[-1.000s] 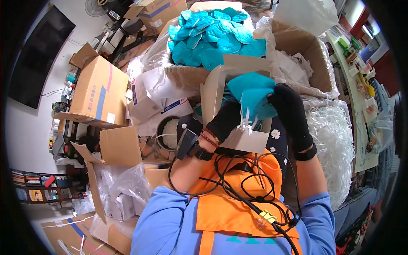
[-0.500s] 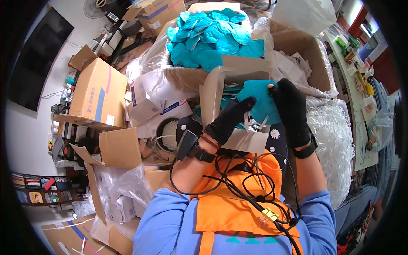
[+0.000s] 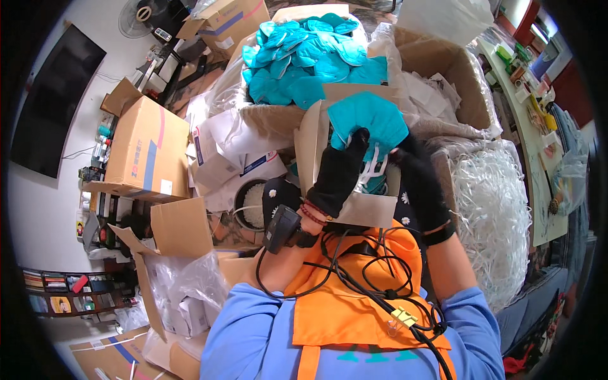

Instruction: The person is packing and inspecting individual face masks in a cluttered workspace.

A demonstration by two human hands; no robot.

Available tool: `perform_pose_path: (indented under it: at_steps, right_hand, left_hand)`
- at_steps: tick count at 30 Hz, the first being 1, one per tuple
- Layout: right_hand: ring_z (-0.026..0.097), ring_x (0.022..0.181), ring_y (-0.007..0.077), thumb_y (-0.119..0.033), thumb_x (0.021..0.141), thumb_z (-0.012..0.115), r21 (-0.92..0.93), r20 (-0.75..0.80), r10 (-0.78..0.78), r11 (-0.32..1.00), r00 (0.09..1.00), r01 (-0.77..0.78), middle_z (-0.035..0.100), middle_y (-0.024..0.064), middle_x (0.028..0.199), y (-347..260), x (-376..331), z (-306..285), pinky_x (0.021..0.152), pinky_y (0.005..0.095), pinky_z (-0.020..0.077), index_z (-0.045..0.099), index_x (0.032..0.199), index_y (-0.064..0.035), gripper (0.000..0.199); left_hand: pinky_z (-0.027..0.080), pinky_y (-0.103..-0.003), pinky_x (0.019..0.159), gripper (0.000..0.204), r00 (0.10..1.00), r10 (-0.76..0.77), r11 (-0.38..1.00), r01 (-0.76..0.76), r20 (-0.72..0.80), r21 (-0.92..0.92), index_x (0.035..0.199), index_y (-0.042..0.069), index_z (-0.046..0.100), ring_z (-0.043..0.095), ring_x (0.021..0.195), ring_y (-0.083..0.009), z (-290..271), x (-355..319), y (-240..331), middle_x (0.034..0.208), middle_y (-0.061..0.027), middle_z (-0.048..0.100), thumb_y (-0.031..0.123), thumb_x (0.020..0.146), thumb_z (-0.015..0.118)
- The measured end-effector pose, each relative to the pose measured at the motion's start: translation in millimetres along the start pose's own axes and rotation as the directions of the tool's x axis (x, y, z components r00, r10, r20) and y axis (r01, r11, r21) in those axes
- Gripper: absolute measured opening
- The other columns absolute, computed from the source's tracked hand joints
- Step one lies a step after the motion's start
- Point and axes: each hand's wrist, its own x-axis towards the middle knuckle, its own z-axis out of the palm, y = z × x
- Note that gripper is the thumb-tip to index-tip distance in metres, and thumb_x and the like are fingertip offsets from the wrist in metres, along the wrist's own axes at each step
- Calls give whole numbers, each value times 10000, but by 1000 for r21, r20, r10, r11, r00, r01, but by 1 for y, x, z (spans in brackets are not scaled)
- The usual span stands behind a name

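Both gloved hands, left hand [image 3: 337, 174] and right hand [image 3: 419, 183], grip teal masks [image 3: 369, 117] amid cardboard boxes [image 3: 147, 149].

light: bright, even daylight, no obvious single source
shadows: soft, barely any
glare: mild sheen on the clear plastic
edges: heavy fisheye bend, black corners
focus: centre sharp, rim a bit mushy

- Floor [image 3: 218, 237]: mostly covered, only a bare patch shows.
- Large cardboard box [image 3: 142, 149], closed, at the left.
- Open cardboard box [image 3: 278, 120] heaped with teal masks, ahead.
- Clear bag of white shredded paper [image 3: 500, 209], at the right.
- Coil of white cord [image 3: 250, 209], near the patch.
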Motion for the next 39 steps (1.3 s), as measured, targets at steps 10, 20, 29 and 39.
perform_pose_path:
  at_steps: [10, 20, 29, 39]
  right_hand:
    - [573, 859, 143, -112, 780, 633, -231, 96, 362, 914, 927, -333, 620, 42, 1036, 8, -6, -7, 783, 277, 461, 576, 1160, -3, 400]
    - [569, 852, 113, -123, 792, 616, -80, 24, 188, 979, 982, -186, 573, 32, 937, 15, -4, 23, 789, 263, 457, 524, 1134, -6, 373]
    - [448, 458, 64, -330, 896, 540, -435, 35, 480, 797, 876, -419, 487, -14, 549, 9, -17, -7, 453, 213, 356, 658, 824, -43, 319]
    - [540, 631, 130, -185, 905, 507, -30, -93, 212, 976, 973, -216, 546, -7, 714, 24, -27, -33, 560, 297, 442, 607, 874, -58, 164]
  left_hand:
    - [423, -318, 606, 291, 985, 65, 998, -67, -161, -5, 951, 21, 589, 522, 663, -168, -30, 11, 3, 781, -67, 590, 308, 913, 559]
    - [469, -352, 646, 227, 842, 516, 827, -442, -156, 348, 999, 30, 591, 609, 726, -293, -8, 4, -8, 820, -152, 614, 232, 900, 564]
    - [479, -311, 516, 288, 949, 272, 939, -298, 158, 170, 1149, 48, 573, 621, 579, -266, -29, -4, -32, 760, -151, 632, 82, 863, 561]
    - [448, -331, 608, 245, 956, -186, 982, 176, 227, 66, 1015, 45, 579, 558, 722, -144, 6, -64, -40, 856, -75, 577, 236, 869, 620]
